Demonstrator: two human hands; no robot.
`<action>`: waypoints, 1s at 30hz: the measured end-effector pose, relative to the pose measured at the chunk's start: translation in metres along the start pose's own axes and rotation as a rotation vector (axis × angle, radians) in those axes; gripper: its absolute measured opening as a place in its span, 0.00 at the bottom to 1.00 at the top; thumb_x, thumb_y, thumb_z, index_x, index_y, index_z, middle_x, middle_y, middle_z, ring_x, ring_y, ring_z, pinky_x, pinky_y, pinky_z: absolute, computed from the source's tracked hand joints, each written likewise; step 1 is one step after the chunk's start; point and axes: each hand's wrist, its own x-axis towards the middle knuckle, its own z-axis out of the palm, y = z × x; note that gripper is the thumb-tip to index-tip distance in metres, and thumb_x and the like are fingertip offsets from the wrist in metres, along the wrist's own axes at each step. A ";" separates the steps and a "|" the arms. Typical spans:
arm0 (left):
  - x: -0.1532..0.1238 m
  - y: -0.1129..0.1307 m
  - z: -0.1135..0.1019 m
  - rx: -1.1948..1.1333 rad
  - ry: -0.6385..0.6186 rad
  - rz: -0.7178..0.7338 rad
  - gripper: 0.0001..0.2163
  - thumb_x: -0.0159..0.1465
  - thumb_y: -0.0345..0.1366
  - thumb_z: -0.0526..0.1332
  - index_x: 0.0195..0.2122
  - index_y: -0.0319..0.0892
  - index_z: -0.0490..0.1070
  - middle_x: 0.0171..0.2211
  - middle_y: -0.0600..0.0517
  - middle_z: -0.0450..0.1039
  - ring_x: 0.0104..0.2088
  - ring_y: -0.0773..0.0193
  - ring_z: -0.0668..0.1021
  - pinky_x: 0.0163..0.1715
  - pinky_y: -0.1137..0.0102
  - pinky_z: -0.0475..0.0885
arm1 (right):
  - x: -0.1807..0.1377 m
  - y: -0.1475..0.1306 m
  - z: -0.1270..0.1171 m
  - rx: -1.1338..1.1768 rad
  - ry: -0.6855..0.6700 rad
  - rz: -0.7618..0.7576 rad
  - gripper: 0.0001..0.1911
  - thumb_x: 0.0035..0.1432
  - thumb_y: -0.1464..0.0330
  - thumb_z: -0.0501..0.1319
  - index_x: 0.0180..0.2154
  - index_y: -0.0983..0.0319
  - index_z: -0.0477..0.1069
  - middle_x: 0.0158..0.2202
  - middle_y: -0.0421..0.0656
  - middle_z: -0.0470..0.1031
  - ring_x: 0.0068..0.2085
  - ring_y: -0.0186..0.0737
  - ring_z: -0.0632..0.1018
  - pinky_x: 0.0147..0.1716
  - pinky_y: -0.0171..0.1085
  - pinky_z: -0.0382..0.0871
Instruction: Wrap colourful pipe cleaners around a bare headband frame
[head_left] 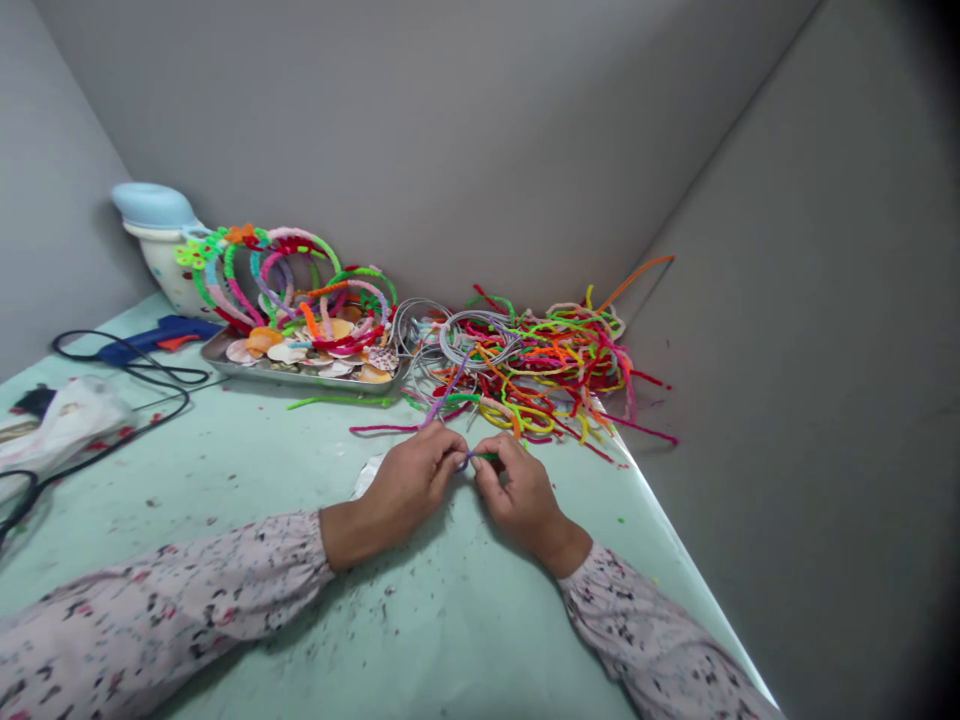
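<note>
Two stems are pinched over the pale-green surface (442, 640): a thin fuzzy purple stem (463, 463) by the left hand (415, 482), a fuzzy green stem (488, 457) by the right hand (523, 494). Light, soft, bendable handling is expected; both are best gripped near their ends.

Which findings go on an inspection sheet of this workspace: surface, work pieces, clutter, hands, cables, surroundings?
Surface: pale green table, sprinkled with dark specks.
Work pieces: purple strand and green strand, meeting between the fingers; whether joined cannot be told.
Clutter: tangled coloured strands and wire coils farther back; metal tray of shells and fuzzy hoops; blue glue gun; crumpled white plastic at left.
Hands: left hand pinches the purple strand, right hand the green one.
Cables: black cable loops at left, clear of both hands.
Surroundings: grey walls; blue-lidded container behind the glue gun; other people, nothing seen.
</note>
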 end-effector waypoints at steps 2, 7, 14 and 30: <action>0.000 0.000 0.000 -0.002 -0.011 -0.005 0.08 0.66 0.33 0.52 0.35 0.41 0.69 0.32 0.52 0.68 0.34 0.64 0.71 0.36 0.69 0.66 | -0.001 0.000 0.000 -0.002 -0.012 -0.008 0.04 0.62 0.70 0.53 0.38 0.60 0.66 0.33 0.43 0.71 0.34 0.38 0.72 0.34 0.36 0.65; 0.001 -0.001 0.000 -0.018 -0.018 -0.014 0.08 0.66 0.33 0.52 0.35 0.41 0.70 0.32 0.52 0.68 0.34 0.63 0.71 0.36 0.69 0.66 | -0.002 0.001 0.001 -0.008 -0.012 -0.018 0.04 0.62 0.70 0.54 0.38 0.60 0.66 0.34 0.43 0.71 0.35 0.38 0.72 0.34 0.35 0.65; 0.001 -0.001 0.001 -0.017 -0.012 -0.012 0.08 0.66 0.34 0.51 0.36 0.41 0.70 0.32 0.51 0.69 0.34 0.63 0.71 0.36 0.69 0.66 | -0.001 0.001 0.000 -0.012 -0.011 -0.018 0.04 0.62 0.70 0.54 0.38 0.60 0.66 0.33 0.42 0.71 0.34 0.38 0.72 0.34 0.36 0.65; 0.002 -0.004 0.002 -0.008 -0.035 -0.023 0.09 0.66 0.34 0.51 0.33 0.41 0.68 0.30 0.52 0.69 0.34 0.63 0.71 0.35 0.68 0.65 | -0.001 0.000 0.000 -0.023 -0.039 -0.031 0.06 0.62 0.71 0.52 0.40 0.61 0.66 0.35 0.44 0.71 0.37 0.40 0.72 0.37 0.37 0.66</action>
